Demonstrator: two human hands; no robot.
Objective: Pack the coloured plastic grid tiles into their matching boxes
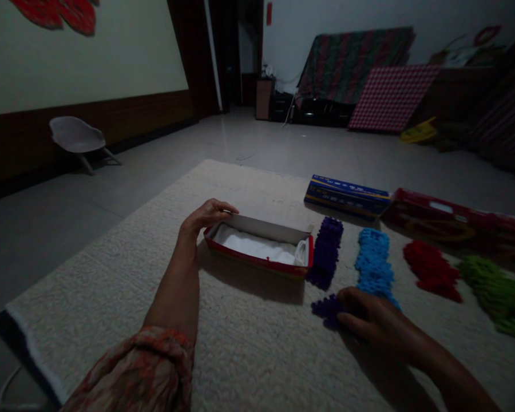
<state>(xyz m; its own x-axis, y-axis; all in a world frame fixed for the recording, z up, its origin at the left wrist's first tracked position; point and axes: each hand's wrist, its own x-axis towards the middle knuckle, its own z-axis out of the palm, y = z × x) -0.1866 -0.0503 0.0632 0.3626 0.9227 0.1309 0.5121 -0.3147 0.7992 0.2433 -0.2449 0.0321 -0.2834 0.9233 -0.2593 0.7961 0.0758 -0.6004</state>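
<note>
My left hand (210, 214) grips the far left corner of a red open box (257, 264), fingers over its rim. Inside the box lies white cloth-like material (253, 245) with a white cord (301, 253) at the right end. Low on the right, my right hand (369, 317) is closed on purple interlocking plastic pieces (326, 311). Just beyond it, a row of purple pieces (326, 252) stretches beside the box's right end. A pile of light blue pieces (374, 260) lies right of that row, partly behind my right hand.
Red pieces (431, 269) and green pieces (493, 294) lie farther right on the beige mat (146, 246). A blue box (347, 197) and a long dark red box (459, 220) stand behind them. A small chair (78, 137) is on the tiled floor at left.
</note>
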